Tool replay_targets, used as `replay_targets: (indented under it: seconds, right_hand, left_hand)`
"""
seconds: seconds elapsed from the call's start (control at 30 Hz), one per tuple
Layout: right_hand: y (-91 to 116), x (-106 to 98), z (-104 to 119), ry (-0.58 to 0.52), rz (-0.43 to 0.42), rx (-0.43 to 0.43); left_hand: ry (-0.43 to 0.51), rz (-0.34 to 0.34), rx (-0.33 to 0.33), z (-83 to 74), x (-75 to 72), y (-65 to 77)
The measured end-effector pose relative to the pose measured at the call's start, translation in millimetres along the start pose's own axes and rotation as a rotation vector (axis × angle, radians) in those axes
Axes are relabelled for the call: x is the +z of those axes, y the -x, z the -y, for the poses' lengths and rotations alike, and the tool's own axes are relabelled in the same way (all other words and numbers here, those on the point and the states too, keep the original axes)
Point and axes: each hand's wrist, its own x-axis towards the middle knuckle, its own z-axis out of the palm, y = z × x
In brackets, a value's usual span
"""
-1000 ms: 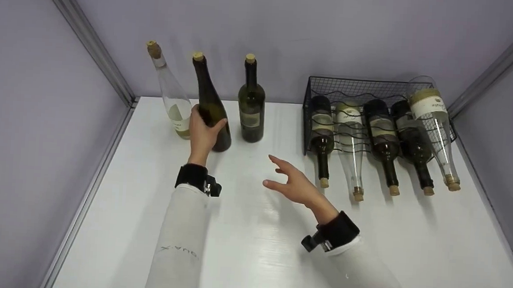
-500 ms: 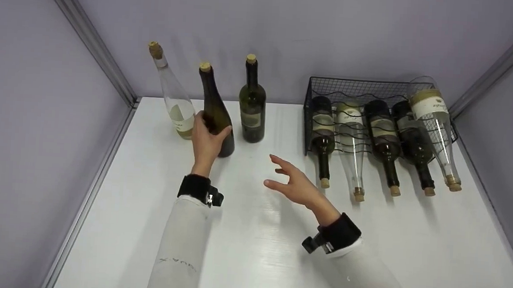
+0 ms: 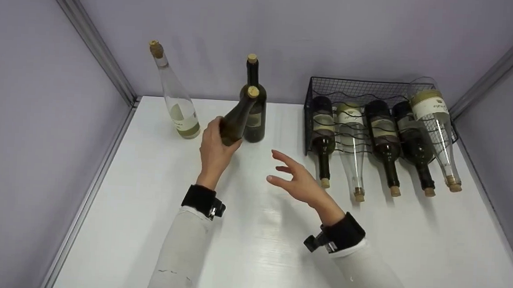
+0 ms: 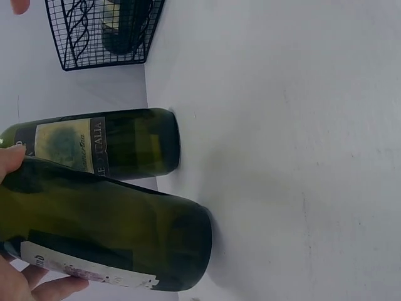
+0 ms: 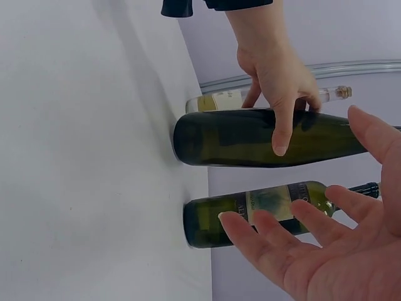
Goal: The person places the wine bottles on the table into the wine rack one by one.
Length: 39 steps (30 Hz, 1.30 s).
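My left hand [image 3: 215, 148] grips a dark green wine bottle [image 3: 236, 121] around its body. In the head view the bottle leans to the right, its corked neck overlapping a second green wine bottle [image 3: 255, 125] that stands upright behind it. The left wrist view shows a white label on the held bottle [image 4: 125, 226]; whether its base touches the table I cannot tell. My right hand [image 3: 301, 182] hovers to the right with fingers spread and nothing in them. In the right wrist view its palm [image 5: 351, 269] faces the bottles. A clear corked bottle [image 3: 178, 108] stands leftmost.
At the back right a black wire rack [image 3: 307, 120] holds several corked bottles lying with necks forward, over the white table [image 3: 250, 250]. Purple-grey walls [image 3: 298, 35] border the back and sides.
My left hand has brought the dark green bottle rightward and toward me, tilting its neck right, away from the clear bottle. The right hand has shifted only slightly.
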Motion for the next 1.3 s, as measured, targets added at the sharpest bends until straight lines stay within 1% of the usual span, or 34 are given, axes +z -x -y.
replay_targets:
  seconds: [0.13, 0.3, 0.47, 0.63, 0.83, 0.9, 0.97, 1.07, 1.13, 1.2, 1.3]
  right_hand:
    - [-0.1, -3.2, 3.7, -0.020, -0.004, -0.024]
    - [-0.9, -6.2, 9.6, -0.068, -0.021, -0.063]
    - [-0.6, -9.4, 16.2, -0.142, -0.021, -0.068]
    - [3.2, -13.0, 24.8, -0.258, -0.013, -0.059]
    - [8.2, -18.0, 32.0, -0.449, -0.026, -0.131]
    - [9.8, -20.8, 33.1, -0.490, -0.034, -0.146]
    - [11.3, -23.8, 34.1, -0.505, -0.039, -0.141]
    - [13.0, -28.5, 36.7, -0.466, -0.036, -0.099]
    - [13.8, -31.3, 38.3, -0.400, -0.026, -0.052]
    - [14.4, -33.9, 39.9, -0.291, -0.011, -0.015]
    - [15.9, -36.1, 43.2, -0.086, 0.006, 0.020]
  left_hand:
    - [-0.010, -0.017, 0.058, -2.3, 0.8, 5.2]
    - [-0.035, -0.027, 0.152, -10.1, -0.9, 12.3]
    - [-0.098, -0.026, 0.227, -14.9, -1.8, 18.1]
    - [-0.177, -0.028, 0.307, -13.1, -1.2, 23.1]
    - [-0.229, -0.035, 0.420, -10.6, -2.8, 27.5]
    - [-0.240, -0.035, 0.447, -10.5, -3.9, 29.1]
    - [-0.250, -0.032, 0.466, -10.8, -4.9, 30.4]
    - [-0.267, -0.030, 0.492, -12.1, -6.2, 32.1]
    - [-0.280, -0.032, 0.514, -12.9, -6.3, 32.9]
    - [-0.294, -0.038, 0.536, -14.1, -6.3, 33.6]
    - [-0.321, -0.049, 0.574, -15.7, -5.5, 34.8]
